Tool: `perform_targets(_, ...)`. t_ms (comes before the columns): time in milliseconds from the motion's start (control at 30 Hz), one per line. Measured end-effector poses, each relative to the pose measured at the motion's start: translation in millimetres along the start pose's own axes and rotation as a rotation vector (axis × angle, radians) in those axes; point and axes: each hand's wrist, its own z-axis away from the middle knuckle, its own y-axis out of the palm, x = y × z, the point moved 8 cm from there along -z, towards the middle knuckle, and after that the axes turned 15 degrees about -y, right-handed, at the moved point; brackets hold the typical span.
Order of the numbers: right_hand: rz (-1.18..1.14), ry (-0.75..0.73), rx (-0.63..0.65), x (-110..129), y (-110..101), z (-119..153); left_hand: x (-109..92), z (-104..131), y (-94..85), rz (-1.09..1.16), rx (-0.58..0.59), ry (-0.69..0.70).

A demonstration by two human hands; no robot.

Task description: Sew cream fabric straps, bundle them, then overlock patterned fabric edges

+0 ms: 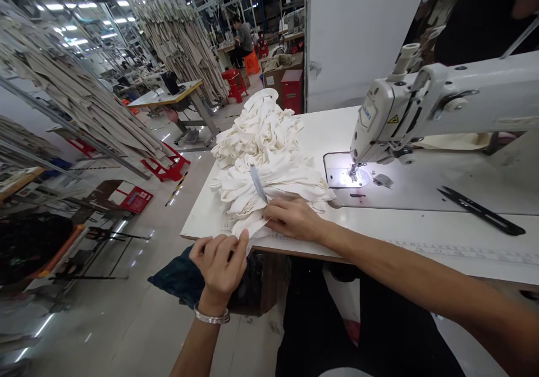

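At the far left, long beige pieces [80, 93] hang in rows from a rack, with a red stool [168, 165] beneath their lower ends and an open carton [107, 193] on the floor. Right of these, a dark blue cloth [181, 275] shows below the front left corner of the white surface [201, 217]. The left hand [222, 262], a silvery bracelet [211, 314] at its wrist, pinches one end of a white cloth piece [254, 224] between thumb and forefinger, just off the front edge; its other fingers are curled. In the background, a person [243, 37] sits on an orange stool [251, 63]. On the surface lies a white bundle [290, 182] with a grey-blue band [257, 184] across it, and a heaped white pile [261, 127] touches it from behind. The right hand [297, 217] is closed on the near part of the same cloth piece, at the bundle's front. Further right stands the sewing machine [391, 107], its lamp lighting the needle plate [343, 178]. Black thread snips [482, 210] lie slantwise on its bed at the far right.
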Motion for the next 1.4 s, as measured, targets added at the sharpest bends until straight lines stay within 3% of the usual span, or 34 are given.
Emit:
perform_targets(67,0.147,-0.068,-0.079,6.9,-5.9,1.2,-7.7,2.3,-4.1,0.003,-0.008,0.125)
perform_targets(167,0.224,-0.138,-0.162,13.6,-12.2,2.1,-9.7,2.4,-7.9,0.013,-0.026,0.185)
perform_targets(567,0.152,-0.059,-0.186,3.5,-13.3,4.6,-4.6,1.6,-5.5,-0.004,-0.017,0.173)
perform_targets(633,0.056,0.004,-0.159,-2.1,-10.2,4.3,2.3,-1.0,0.2,0.062,0.017,0.042)
perform_targets(667,-0.019,0.049,-0.133,-6.0,-7.1,4.0,9.9,-3.2,5.1,0.141,0.05,-0.089)
perform_targets(733,-0.185,0.158,-0.07,-14.5,0.6,4.0,31.1,-2.9,23.2,0.419,0.165,-0.459)
perform_targets(800,-0.333,0.268,-0.021,-21.6,7.2,4.4,45.1,9.0,52.7,0.771,0.341,-0.863)
perform_targets(900,-0.495,0.369,0.007,-26.2,11.8,3.7,43.3,27.6,84.4,1.108,0.539,-1.273)
perform_targets(967,-0.564,0.384,0.008,-25.5,12.4,2.0,41.5,30.6,90.7,1.155,0.58,-1.375)
perform_targets(1400,-0.571,0.474,0.0,-28.7,11.6,4.1,45.2,37.0,91.0,1.172,0.47,-1.545)
